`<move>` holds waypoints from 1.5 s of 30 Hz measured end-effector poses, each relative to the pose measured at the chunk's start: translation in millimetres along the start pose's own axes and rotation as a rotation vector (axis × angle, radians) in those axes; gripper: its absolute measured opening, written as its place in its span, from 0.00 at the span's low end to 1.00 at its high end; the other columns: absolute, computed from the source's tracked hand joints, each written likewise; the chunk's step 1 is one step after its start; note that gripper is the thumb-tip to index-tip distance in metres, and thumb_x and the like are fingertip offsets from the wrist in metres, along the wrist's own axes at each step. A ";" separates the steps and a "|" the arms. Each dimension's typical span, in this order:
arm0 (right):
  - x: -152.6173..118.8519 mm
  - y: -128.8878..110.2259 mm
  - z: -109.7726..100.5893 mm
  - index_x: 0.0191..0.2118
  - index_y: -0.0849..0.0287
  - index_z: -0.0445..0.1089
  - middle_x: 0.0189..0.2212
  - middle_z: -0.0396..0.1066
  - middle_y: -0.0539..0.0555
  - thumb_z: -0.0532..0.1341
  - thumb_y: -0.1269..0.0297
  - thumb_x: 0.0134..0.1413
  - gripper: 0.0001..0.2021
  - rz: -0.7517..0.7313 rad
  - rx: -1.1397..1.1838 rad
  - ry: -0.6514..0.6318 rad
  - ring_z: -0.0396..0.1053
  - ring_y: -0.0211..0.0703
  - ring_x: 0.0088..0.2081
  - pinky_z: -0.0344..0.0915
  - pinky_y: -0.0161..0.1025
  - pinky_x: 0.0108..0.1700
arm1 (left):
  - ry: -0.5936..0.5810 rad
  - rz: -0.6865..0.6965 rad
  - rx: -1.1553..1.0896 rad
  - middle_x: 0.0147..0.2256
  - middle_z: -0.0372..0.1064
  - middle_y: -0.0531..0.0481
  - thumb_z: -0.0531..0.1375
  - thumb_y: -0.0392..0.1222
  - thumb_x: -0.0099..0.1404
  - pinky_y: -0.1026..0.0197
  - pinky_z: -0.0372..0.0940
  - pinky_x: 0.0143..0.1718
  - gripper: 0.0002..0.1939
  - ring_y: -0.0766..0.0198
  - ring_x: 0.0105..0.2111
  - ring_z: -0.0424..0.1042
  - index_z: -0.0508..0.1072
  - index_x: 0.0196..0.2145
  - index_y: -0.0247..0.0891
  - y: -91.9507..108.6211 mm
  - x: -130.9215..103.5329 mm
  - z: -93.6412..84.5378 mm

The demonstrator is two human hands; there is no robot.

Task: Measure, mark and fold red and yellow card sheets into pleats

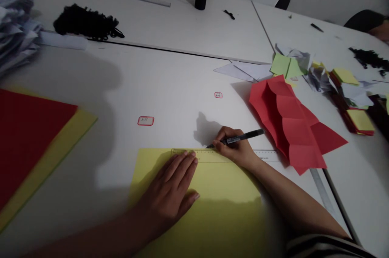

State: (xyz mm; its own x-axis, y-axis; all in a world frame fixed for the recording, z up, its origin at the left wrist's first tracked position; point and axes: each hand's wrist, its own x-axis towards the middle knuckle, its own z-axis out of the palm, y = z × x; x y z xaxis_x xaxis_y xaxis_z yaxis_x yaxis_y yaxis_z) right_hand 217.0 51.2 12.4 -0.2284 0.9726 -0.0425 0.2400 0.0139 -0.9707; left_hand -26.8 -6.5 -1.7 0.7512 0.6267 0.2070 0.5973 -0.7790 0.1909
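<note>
Gripping black pen (247,134): right hand (234,147), fingers pinched. Overlying clear ruler (211,157), far edge of yellow sheet (225,197): left hand (172,189), fingers outstretched.

1. Bare white bench (115,164) leaves a lane between the yellow paper sheet (225,209) and the flat red and yellow paper sheets (33,136) at left.
2. Beyond the yellow sheet, two flat, red-bordered labels (146,121) scarcely obstruct passage.
3. The raised, creased red paper (299,136) blocks the right hand's (232,144) right side.
4. Crumpled white paper (16,26) obstructs far left.
</note>
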 end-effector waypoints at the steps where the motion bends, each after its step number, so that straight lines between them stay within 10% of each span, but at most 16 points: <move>1: 0.6 0.3 -0.8 0.27 0.58 0.65 0.19 0.66 0.46 0.64 0.61 0.53 0.09 0.017 0.059 0.027 0.59 0.32 0.21 0.56 0.32 0.23 | 0.000 0.005 0.009 0.63 0.54 0.40 0.53 0.52 0.68 0.51 0.52 0.63 0.32 0.50 0.63 0.52 0.57 0.62 0.28 0.2 0.4 -0.2; 16: 17.8 14.2 -10.4 0.28 0.55 0.61 0.18 0.64 0.45 0.64 0.53 0.52 0.14 0.049 0.477 0.271 0.60 0.33 0.21 0.58 0.32 0.25 | 0.014 -0.025 0.017 0.62 0.56 0.40 0.54 0.52 0.67 0.50 0.54 0.61 0.31 0.51 0.62 0.54 0.57 0.62 0.30 1.8 1.0 2.5; 25: -30.8 -6.9 -8.8 0.44 0.55 0.72 0.37 0.77 0.54 0.59 0.58 0.61 0.10 -0.156 -0.160 0.062 0.74 0.42 0.37 0.71 0.41 0.41 | 0.015 -0.028 0.032 0.62 0.56 0.40 0.54 0.52 0.68 0.50 0.55 0.61 0.30 0.51 0.62 0.53 0.58 0.61 0.29 5.1 -1.6 0.6; 32: -82.2 0.4 -13.3 0.55 0.48 0.66 0.53 0.70 0.56 0.57 0.71 0.62 0.18 -0.435 -0.758 0.018 0.67 0.49 0.54 0.67 0.51 0.51 | -0.007 -0.037 0.019 0.61 0.58 0.42 0.53 0.50 0.69 0.49 0.58 0.58 0.27 0.51 0.60 0.57 0.60 0.60 0.32 9.7 -3.6 -0.6; 45: -109.3 21.6 -34.5 0.57 0.51 0.63 0.54 0.69 0.56 0.51 0.71 0.65 0.18 -0.419 -0.960 0.002 0.64 0.50 0.56 0.64 0.53 0.52 | 0.064 0.072 0.133 0.62 0.55 0.46 0.46 0.43 0.73 0.51 0.54 0.58 0.20 0.53 0.59 0.57 0.62 0.60 0.43 7.2 -16.1 1.0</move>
State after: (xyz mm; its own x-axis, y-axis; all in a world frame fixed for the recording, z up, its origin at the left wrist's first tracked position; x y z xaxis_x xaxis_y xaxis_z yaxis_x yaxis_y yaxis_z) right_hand 279.8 -46.7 4.2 -0.4646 0.8480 0.2549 0.7906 0.5269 -0.3119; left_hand -34.3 -22.2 -4.5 0.7765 0.5659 0.2770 0.5776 -0.8150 0.0459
